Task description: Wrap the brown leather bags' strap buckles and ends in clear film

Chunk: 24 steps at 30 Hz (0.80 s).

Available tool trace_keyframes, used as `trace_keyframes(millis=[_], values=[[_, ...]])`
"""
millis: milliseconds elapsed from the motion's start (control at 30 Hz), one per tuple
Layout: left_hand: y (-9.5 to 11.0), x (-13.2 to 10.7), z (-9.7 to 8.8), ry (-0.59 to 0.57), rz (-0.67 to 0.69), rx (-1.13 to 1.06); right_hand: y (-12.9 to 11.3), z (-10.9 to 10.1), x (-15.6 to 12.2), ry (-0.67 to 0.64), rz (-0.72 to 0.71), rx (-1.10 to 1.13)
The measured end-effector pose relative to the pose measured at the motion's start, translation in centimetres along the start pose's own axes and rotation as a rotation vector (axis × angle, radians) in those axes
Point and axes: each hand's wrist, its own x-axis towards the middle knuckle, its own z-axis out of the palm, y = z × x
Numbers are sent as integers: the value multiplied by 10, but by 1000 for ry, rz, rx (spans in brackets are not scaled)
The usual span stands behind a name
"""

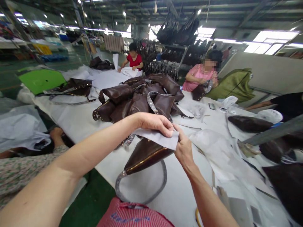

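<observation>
A strip of thin white paper is stretched between my hands, above a dark brown handbag. My left hand pinches the strip's upper edge, its fingers closed. At the strip's right end my right hand grips it between thumb and fingers. The handbag lies on the white table with a gold zipper along its near edge. Its grey studded strap loops toward me, partly wrapped in clear film. Part of the bag is hidden under the paper.
Beyond my hands a pile of brown handbags covers the table's middle. Clear plastic wrapping lies to the right, near a phone and a white fan. Co-workers sit across the table; another person's leg is at left.
</observation>
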Motion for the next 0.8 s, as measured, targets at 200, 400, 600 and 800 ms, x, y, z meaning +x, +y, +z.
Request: trace_keyframes(millis=[200,400,600,800], values=[[-66,47,35,-213,-94,200,61,-14,-69,-68,-69,-60],[-73,77,49,-239,-36,237,74,-50,-75,-195,-497,-323],[-66,66,38,94,66,195,70,-85,-60,-498,-224,-458],[-105,59,37,306,-60,-75,64,-105,-54,-790,58,-659]])
